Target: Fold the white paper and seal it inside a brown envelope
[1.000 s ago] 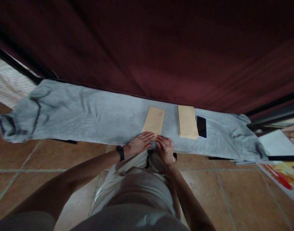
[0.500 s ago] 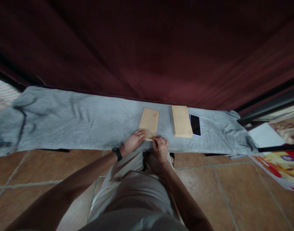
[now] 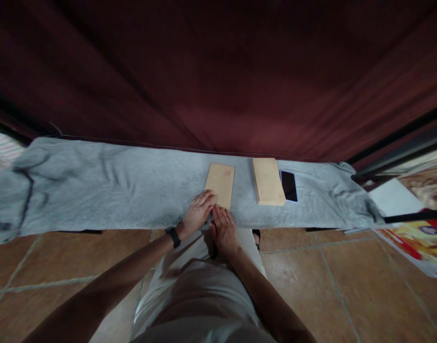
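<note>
Right hand goes flat on the tan envelope!
Half a second ago its fingers were bunched at the near edge; now they lie straight and close together over it, pressing rather than pinching, so the end fold is probably being smoothed down. The left hand lies palm-down, fingers extended on the envelope's left side, steadying it, it seems. The envelope sits at the front of the grey-draped tabletop, a stack of envelopes to its right, a phone just beside that. Dark red curtain behind, tiled floor below, light dim.
</note>
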Tool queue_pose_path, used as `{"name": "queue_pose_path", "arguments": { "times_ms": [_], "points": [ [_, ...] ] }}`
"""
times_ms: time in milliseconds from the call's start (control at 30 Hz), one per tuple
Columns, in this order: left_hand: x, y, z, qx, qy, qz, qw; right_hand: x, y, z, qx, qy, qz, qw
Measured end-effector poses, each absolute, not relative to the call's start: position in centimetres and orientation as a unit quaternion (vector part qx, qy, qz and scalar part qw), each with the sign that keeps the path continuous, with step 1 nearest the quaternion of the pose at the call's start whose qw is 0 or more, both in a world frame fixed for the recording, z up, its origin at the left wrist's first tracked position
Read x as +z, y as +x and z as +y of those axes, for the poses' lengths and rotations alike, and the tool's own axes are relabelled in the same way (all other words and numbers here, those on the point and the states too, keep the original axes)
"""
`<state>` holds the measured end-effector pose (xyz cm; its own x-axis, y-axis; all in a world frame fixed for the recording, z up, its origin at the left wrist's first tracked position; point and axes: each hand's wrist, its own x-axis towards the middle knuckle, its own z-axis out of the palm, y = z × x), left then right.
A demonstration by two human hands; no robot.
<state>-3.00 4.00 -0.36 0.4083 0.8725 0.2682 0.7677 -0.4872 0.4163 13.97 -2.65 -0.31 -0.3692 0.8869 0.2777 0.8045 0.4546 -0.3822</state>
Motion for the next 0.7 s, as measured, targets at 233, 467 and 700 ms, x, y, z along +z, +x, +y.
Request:
{"name": "queue_pose_path", "arguments": {
  "times_ms": [233,467,700],
  "points": [
    [-0.3,-3.2,3.0,0.181,0.818,0.543,0.055,-0.5,16.2,-2.3,0.104,-0.531,-0.812,0.221],
    [-0.7,-4.6,2.6,0.200,0.797,0.569,0.039,-0.3,18.3,-2.8,0.097,-0.536,-0.806,0.232],
    [0.8,-2.0,2.7,0.236,0.816,0.525,0.054,-0.5,18.1,-2.8,0.093,-0.540,-0.800,0.242]
  ]
}}
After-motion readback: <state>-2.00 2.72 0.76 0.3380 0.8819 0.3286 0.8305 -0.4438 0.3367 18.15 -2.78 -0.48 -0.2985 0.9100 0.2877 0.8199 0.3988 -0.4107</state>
